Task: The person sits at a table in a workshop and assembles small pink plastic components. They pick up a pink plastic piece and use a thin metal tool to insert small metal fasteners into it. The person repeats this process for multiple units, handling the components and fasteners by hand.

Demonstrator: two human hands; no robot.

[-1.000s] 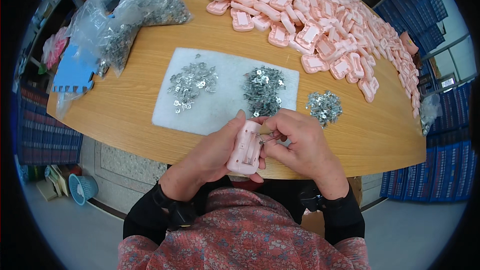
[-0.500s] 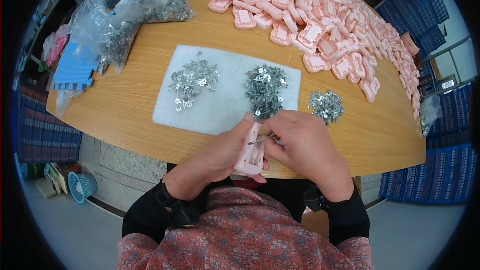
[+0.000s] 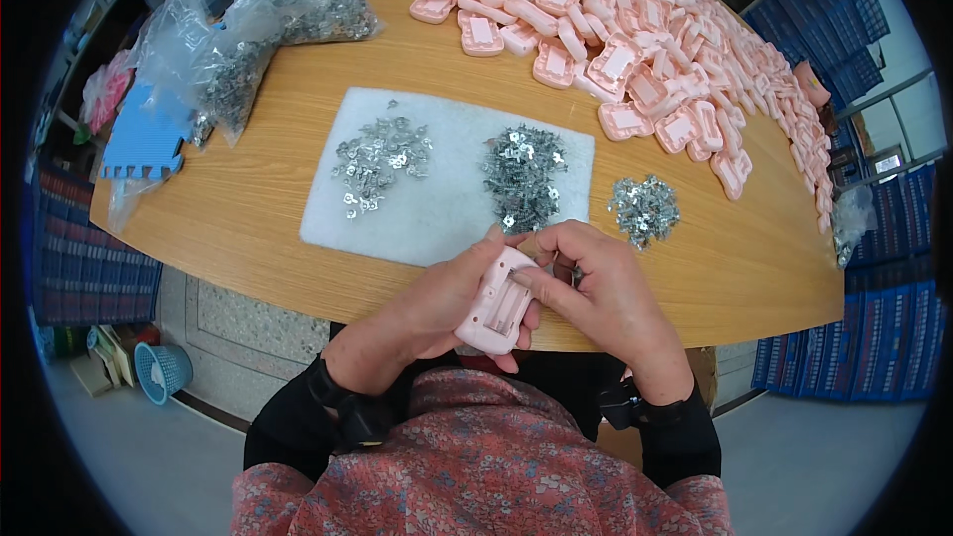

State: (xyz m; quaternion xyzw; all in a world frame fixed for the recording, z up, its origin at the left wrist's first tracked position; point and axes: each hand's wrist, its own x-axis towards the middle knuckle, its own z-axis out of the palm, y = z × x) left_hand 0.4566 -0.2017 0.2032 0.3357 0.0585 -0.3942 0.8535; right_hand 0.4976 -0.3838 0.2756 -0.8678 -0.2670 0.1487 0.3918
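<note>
Head view: the left hand [image 3: 442, 300] is clamped on a pink casing [image 3: 496, 308], just above the near edge of the wooden table [image 3: 238, 223]. Its thumb lies along the casing's far left side and its fingers wrap beneath, tips showing at the right and near edges. That cradle seems chosen to turn the recessed face up and leave its right side open. The right hand [image 3: 608, 293] reaches in from there, thumb tip on the recess by the far end, other fingers curled; whether they pinch anything I cannot tell.

Both forearms come from the near side and angle inward, wrists low, so the casing sits centrally before the body, its far end leaning right.

Beyond, a white pad [image 3: 452, 174] bears a left metal heap [image 3: 382, 159] and a right metal heap [image 3: 523, 179], presumably kept apart for easy picking; a smaller heap [image 3: 644, 210] lies right of it. Pink casings [image 3: 620, 69] pile up at far right, perhaps to leave the near table free.
</note>
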